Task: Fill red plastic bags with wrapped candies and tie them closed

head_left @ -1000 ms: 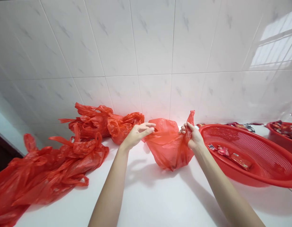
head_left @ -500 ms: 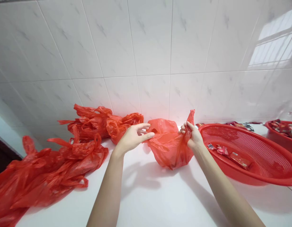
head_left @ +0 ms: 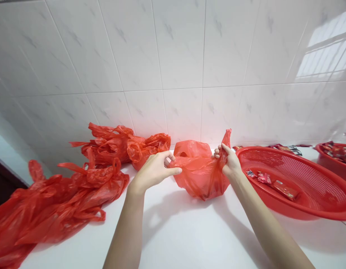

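Observation:
A red plastic bag [head_left: 199, 175] is held up over the white tabletop, its lower part bulging and a dark shape showing faintly at the bottom. My right hand [head_left: 229, 158] is closed around its gathered right handle, whose end sticks up above the fist. At the bag's left side, my left hand [head_left: 158, 168] has its fingers curled on the bag's edge, with the thumb stretched along the front. Part of the left fingertips is hidden by the plastic and the hand itself.
Several filled red plastic bags [head_left: 74, 201] lie at left, more against the tiled wall [head_left: 181, 56]. At right stands a red perforated basket [head_left: 307, 164] with a few small wrapped packets [head_left: 283, 189]. Behind it are a second red basket [head_left: 321, 151] and loose packets [head_left: 285, 148].
My left hand has curled its fingers onto the bag's left edge, where they were stretched out before. My right hand keeps its hold on the handle, almost unmoved.

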The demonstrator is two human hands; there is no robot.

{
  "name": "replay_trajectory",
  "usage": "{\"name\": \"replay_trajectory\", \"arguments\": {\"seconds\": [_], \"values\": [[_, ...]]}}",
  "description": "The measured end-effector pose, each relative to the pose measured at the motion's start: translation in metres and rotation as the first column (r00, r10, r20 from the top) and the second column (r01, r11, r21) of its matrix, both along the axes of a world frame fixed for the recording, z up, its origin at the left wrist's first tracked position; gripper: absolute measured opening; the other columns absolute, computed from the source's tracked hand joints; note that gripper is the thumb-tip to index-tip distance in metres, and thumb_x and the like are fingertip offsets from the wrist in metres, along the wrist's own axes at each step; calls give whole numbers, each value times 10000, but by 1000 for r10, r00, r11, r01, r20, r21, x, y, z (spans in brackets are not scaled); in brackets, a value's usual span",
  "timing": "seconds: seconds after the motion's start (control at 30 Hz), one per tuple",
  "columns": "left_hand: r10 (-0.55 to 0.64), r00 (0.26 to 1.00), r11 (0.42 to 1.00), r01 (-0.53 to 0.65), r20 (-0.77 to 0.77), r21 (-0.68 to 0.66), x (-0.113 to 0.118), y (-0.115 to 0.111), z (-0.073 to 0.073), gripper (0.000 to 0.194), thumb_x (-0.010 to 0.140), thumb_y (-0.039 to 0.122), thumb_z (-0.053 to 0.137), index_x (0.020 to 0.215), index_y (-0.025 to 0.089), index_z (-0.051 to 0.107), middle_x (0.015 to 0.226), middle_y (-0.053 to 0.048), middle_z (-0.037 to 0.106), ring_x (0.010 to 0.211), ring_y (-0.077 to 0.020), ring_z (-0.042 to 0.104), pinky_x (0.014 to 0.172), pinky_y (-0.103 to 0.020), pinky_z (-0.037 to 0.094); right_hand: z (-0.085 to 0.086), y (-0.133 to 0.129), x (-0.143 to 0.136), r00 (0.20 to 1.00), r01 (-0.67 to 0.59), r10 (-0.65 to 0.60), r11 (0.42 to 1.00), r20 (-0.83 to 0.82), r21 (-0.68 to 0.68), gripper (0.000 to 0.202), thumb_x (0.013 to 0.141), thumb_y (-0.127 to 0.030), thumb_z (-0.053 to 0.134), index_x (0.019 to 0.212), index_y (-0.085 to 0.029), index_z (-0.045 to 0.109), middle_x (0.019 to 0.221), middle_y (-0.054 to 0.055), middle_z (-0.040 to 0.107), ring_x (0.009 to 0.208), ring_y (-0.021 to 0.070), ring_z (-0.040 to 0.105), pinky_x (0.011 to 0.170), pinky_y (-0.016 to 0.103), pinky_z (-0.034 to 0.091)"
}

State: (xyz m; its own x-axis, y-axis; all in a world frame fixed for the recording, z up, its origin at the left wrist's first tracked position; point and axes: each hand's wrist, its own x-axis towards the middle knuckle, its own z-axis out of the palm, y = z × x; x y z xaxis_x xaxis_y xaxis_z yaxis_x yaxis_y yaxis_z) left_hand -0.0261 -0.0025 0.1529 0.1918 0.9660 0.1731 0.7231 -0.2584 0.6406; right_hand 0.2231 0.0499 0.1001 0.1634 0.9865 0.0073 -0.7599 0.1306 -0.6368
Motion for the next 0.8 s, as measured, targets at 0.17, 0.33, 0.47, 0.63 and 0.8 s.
{"name": "replay_trajectory", "arguments": {"seconds": [0.17,0.33,0.47,0.63,0.8], "values": [[-175,927,979,198,331,-36,3,19,-6,470,626,338,832,1071,208,761,1023,-82,748,967,-262,690,799,-347,536,1,-1,0,1000,-21,21,1000,5,5,291,809,-215,718,602,-196,515,487,-44,545,405,75,464,429,179,438],[-218,703,970,233,677,70,8,35,-14,445,602,344,880,1003,173,788,997,-99,783,943,-253,717,893,-392,556,2,-2,0,1000,-27,27,1000,12,4,283,825,-210,692,601,-191,521,490,-40,550,404,72,453,455,186,456],[-248,644,969,173,724,177,8,42,-20,454,633,376,869,1034,176,790,1064,-113,780,999,-268,720,950,-411,551,3,-3,1,999,-37,37,999,2,0,277,813,-195,706,605,-189,523,491,-44,540,415,71,464,434,168,436],[-205,738,941,-32,643,337,10,51,-29,473,630,298,852,1078,166,775,1167,-119,752,1145,-299,674,1039,-435,511,2,-2,0,999,-44,44,999,5,-21,276,818,-194,698,601,-191,528,481,-42,527,417,74,468,431,161,440],[-201,728,957,3,655,291,14,57,-35,670,601,326,875,1223,144,703,1164,-132,748,1092,-294,690,1022,-454,523,0,-1,1,998,-59,59,998,12,-19,260,799,-207,718,618,-196,533,489,-45,531,414,79,457,433,179,448]]}}
